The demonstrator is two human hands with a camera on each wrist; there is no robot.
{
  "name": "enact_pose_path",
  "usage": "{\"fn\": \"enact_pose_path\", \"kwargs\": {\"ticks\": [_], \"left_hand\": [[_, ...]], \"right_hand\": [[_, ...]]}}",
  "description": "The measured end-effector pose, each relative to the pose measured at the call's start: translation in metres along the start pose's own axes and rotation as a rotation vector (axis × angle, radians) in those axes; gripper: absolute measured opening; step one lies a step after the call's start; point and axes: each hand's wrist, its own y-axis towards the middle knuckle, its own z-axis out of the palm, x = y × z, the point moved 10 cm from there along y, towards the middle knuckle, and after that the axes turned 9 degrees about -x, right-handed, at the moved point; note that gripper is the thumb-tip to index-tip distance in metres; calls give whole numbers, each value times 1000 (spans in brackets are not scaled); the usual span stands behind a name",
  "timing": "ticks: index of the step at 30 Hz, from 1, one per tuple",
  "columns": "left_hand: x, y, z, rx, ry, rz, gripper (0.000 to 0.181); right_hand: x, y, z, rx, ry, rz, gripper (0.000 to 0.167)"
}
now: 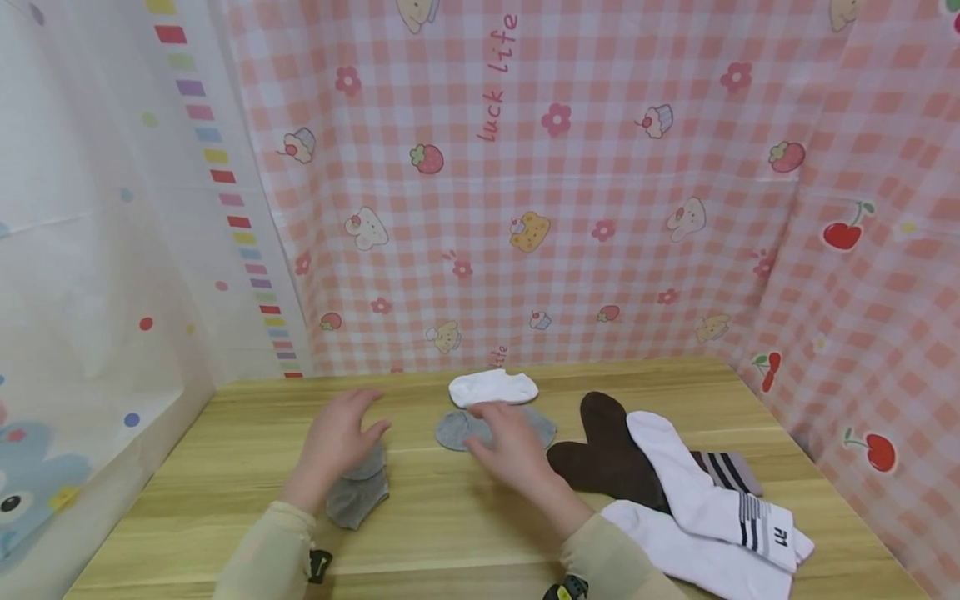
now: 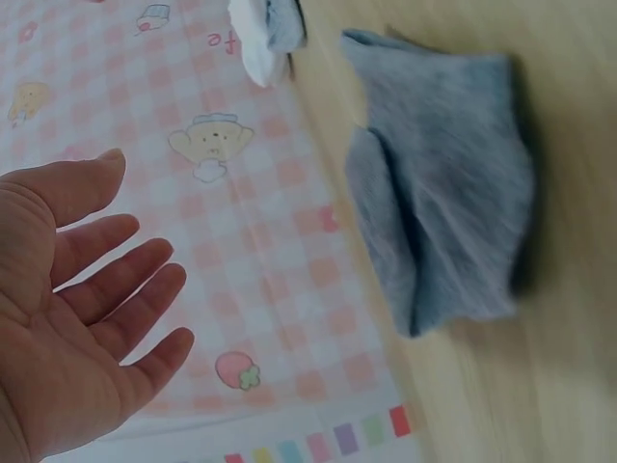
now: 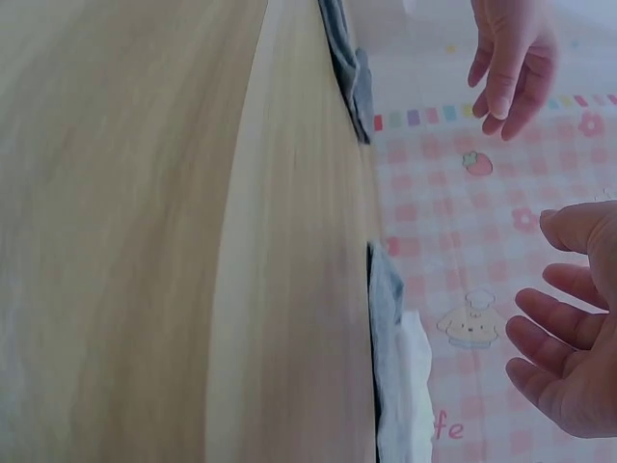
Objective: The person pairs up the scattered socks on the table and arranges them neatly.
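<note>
My left hand [image 1: 335,443] hovers above a folded grey ankle sock [image 1: 358,497] on the left of the table. Its fingers are relaxed and hold nothing; in the left wrist view a gap separates the hand [image 2: 87,299] from the grey sock [image 2: 453,183]. Over a second grey ankle sock [image 1: 452,432], lying flat near the middle, is my right hand [image 1: 513,450], which hides part of it. The right wrist view shows this hand [image 3: 574,333] raised off the table, with loosely bent fingers and nothing in them. Just behind lies a white ankle sock [image 1: 491,389].
On the right, a dark brown sock [image 1: 611,450] with a striped cuff lies under a long white sock [image 1: 682,471] with black stripes. Another long white sock [image 1: 697,554] is in front. Patterned cloth [image 1: 525,292] hangs behind the wooden table [image 1: 450,525] and at both sides.
</note>
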Motion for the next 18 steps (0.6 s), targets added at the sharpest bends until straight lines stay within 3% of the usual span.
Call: {"fn": "enact_pose_path", "kwargs": {"ticks": [7,12,18], "left_hand": [[1,-11,-8,-32,38,52,41],[-2,-19,-6,-34,95,134,38],[-1,-28,-2,-26,147,185,39]], "right_hand": [[9,-3,12,36,46,17,38],[14,-5,20,49,55,9,38],[21,-8,31,87,49,-1,36]]}}
